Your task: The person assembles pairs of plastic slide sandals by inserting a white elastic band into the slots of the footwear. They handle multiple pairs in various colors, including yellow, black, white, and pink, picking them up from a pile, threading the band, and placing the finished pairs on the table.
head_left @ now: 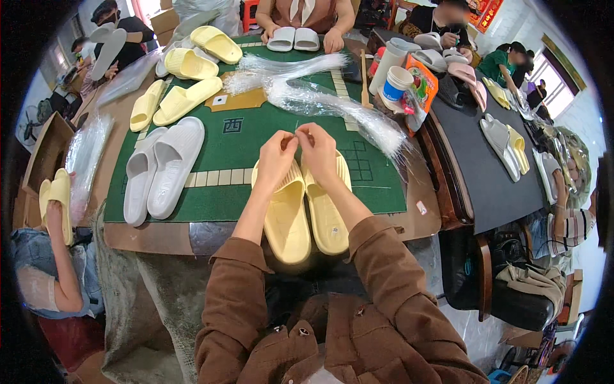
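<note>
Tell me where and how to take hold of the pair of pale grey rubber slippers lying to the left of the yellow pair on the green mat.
Grip the pair of pale grey rubber slippers at the heel ends, probably from the near table edge. They lie side by side, touching, soles up, heels toward the person, so one hand could pinch both heels together. The left hand is nearer.

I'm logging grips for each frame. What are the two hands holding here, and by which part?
Left hand and right hand meet fingertip to fingertip above the pair of yellow slippers, pinching something too small to identify. The slippers themselves lie on the table, not gripped.
</note>
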### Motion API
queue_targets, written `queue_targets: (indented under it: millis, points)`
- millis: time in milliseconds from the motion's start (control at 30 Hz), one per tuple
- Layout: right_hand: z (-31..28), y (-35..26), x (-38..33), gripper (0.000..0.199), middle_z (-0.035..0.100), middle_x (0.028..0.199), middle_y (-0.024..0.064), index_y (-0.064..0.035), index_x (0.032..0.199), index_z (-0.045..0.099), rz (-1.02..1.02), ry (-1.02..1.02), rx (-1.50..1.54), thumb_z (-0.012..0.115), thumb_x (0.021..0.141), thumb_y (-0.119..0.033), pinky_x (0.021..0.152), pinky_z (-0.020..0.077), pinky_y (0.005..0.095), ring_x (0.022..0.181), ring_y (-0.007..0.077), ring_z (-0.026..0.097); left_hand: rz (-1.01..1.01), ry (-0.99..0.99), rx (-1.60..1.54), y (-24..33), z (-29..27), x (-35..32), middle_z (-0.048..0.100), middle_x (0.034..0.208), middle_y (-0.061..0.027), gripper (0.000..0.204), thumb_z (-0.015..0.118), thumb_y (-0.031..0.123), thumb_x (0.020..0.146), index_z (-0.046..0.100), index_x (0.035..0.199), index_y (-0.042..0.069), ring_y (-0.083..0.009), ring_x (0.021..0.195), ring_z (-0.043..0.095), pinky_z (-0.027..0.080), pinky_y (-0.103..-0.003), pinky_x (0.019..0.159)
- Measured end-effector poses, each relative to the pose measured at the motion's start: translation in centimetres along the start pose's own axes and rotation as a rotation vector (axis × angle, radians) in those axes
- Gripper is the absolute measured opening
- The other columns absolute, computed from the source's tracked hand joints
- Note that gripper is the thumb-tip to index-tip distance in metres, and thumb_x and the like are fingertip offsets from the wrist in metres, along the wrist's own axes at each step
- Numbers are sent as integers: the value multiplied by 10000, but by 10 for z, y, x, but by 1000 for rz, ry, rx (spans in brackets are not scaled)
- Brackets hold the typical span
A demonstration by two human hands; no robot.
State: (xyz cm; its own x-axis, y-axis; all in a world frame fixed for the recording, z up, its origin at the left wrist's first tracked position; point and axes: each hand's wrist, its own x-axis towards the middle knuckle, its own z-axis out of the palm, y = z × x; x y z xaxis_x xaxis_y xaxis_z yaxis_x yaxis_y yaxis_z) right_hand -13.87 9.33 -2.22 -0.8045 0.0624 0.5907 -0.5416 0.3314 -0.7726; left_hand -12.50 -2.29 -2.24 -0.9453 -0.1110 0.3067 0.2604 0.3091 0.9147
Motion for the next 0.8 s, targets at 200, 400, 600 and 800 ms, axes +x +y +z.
queue_targets:
  millis: [200,400,600,800]
  points:
    - [-6,-3,4,51,607,776,122,9,880,604,46,-24,22,615,860,-36,588,471,322,634,218,596,-32,-100,-17,7,-9,2,648,785,-67,141,564,109,910,627,929,-15,-116,723,588,464,-270,683]
    - [-9,-2,5,54,611,776,110,13,872,603,40,38,3,622,855,-35,575,468,312,621,193,594,-2,-165,-27,12,-6,1,613,736,-45,98,550,77,908,602,898,-6,-105,666,547,444,-268,635]
    - [-20,-2,13,53,619,781,118,5,879,607,-38,9,-12,625,852,-38,571,468,317,613,201,591,-31,-166,-145,17,3,-3,596,741,-29,75,540,64,910,588,900,8,-96,680,528,424,-260,629]
    - [-20,6,11,70,631,760,135,-2,880,609,72,-17,-73,622,845,-61,589,478,342,636,247,623,81,-112,1,11,15,-10,589,714,-46,96,536,74,919,594,905,-2,-112,646,528,425,-280,597]
